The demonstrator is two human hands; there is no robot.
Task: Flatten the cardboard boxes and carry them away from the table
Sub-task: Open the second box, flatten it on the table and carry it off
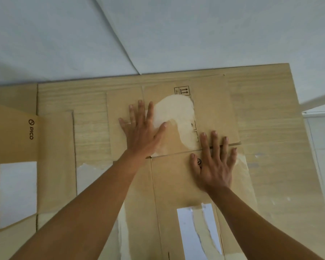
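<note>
Splayed fingers [204, 139] (both hands) press cardboard [176, 177].

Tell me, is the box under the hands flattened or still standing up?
Flattened. The box lies flat on the table, and the left hand and right hand press on it with open palms.

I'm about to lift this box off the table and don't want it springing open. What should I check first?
1. Left hand flat on the far flap: ok.
2. Right hand across the seam onto the near panel: ok.
3. Flattened box fully flat: cannot tell; a slight gap shows at the seam.
4. Grip for lifting: not ok, both palms open.
5. Second box at left clear of this one: ok.
</note>
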